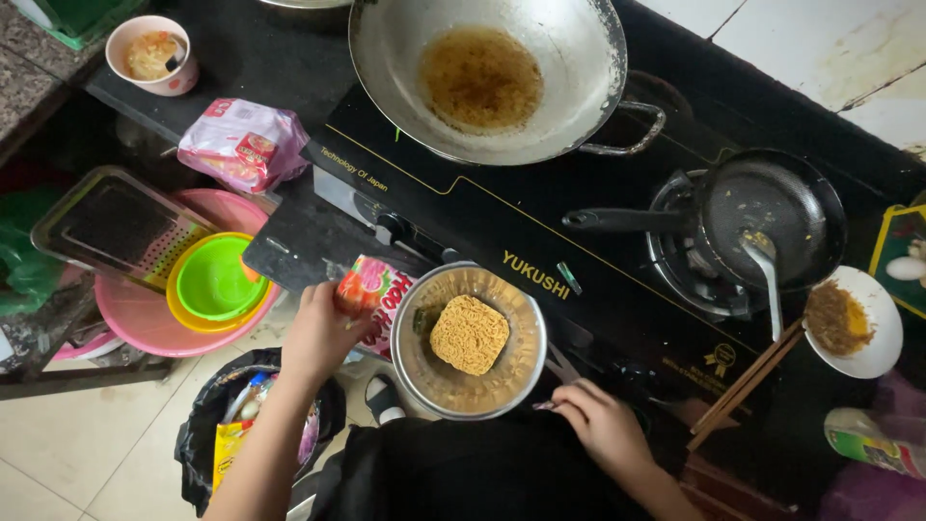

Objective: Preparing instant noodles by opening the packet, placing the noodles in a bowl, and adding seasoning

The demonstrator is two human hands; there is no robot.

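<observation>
The left hand [323, 333] pinches a red-and-pink noodle wrapper [378, 294] at its near end, fingers curled on it — its long axis runs away from the person toward the stove [502, 232], just left of the steel bowl [429, 381]. Inside lies a square dry noodle block [470, 334]. The right hand [603, 422] rests beside the bowl, fingers loosely curled; a small packet seems pinched there, unclear. A pink noodle bag [243, 143] lies far left.

Yellow noodle block [469, 334]; pink (red-printed) wrapper [378, 289].
</observation>
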